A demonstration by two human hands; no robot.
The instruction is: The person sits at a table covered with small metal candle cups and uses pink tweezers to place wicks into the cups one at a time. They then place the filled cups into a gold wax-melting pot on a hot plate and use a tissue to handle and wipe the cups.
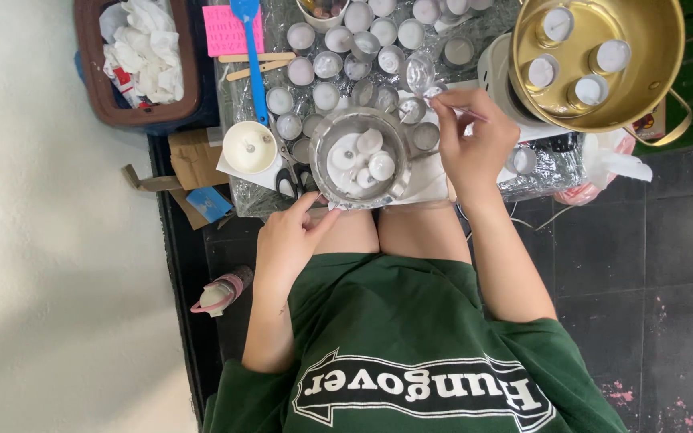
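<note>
The head camera looks straight down on a person in a green T-shirt sitting at a low work surface covered with foil. The left hand rests at the near rim of a clear glass bowl, thumb and forefinger extended and touching the bowl's edge, the other fingers loosely curled; it grips nothing firmly. Inside the bowl lie several white wax discs. The right hand is closed in a pinch around a thin stick, its tip pointing toward a small empty clear cup just beyond the bowl. Whether the stick touches the cup cannot be told.

Behind the bowl stand many small clear tealight cups in rows, some filled with white wax. To the left of the bowl sits a round white candle, and black-handled scissors lie between it and the bowl. A blue spatula and wooden sticks lie farther back, beside a pink paper note. On the right, a gold metal pot holds four tealights. A brown bin stuffed with crumpled white tissue stands at the far left, on the dark tiled floor.
</note>
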